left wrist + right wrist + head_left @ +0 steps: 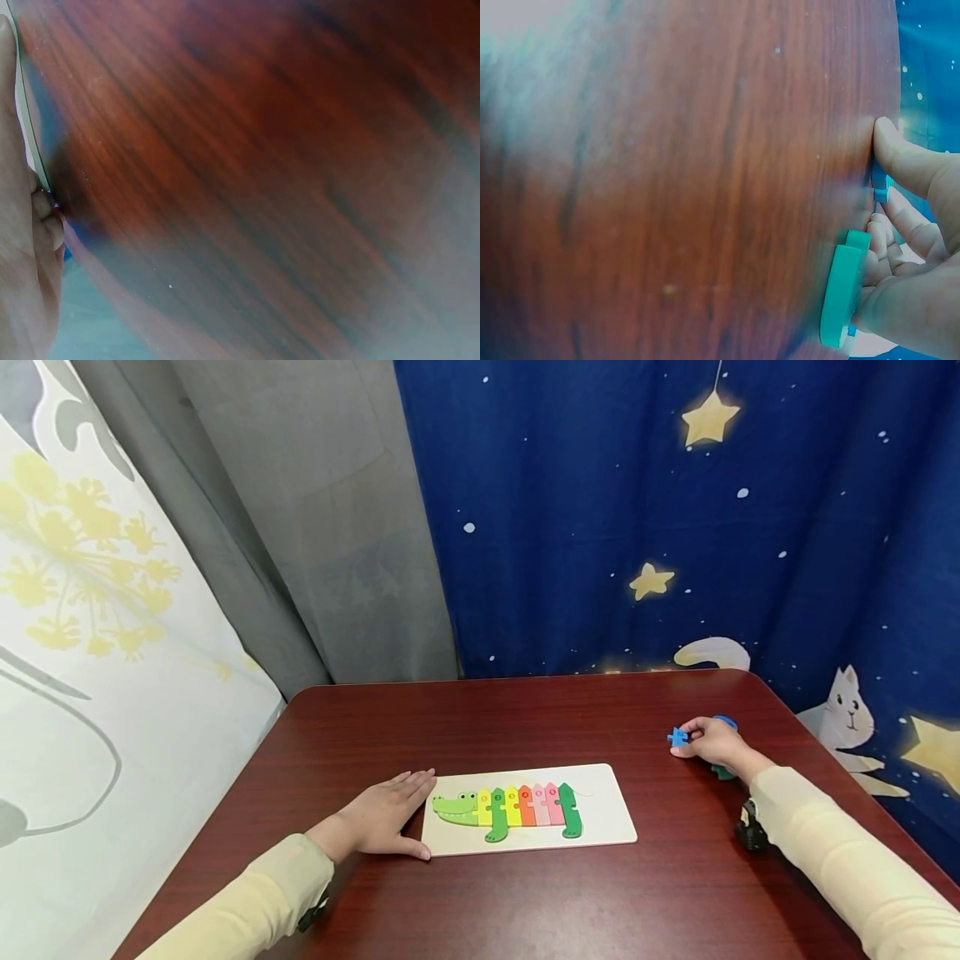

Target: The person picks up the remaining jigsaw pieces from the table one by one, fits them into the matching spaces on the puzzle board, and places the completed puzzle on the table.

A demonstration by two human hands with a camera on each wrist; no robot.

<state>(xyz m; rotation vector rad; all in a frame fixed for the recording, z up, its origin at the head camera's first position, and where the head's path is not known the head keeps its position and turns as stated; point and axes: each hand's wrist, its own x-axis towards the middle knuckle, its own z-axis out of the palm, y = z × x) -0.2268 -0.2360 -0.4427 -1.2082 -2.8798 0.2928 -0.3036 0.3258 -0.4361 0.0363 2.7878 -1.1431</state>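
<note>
- Head view: the right hand (716,745) pinches a small blue piece (678,737) between thumb and fingers, nearly closed, over the far right of the table (480,718)
- The left hand (386,814) is straight-fingered, thumb spread, touching the board's (615,810) left end and gripping nothing
- A light pinch by the sides would serve best, clear of the green piece (842,292) beside the palm, the left hand bracing the board
- Blue piece: knobbed; board: pale, its crocodile (522,807) green, yellow, orange and pink, bare right of the rear leg

Left hand (385,817) rests, thumb spread (right hand (716,745) pinches)
</note>
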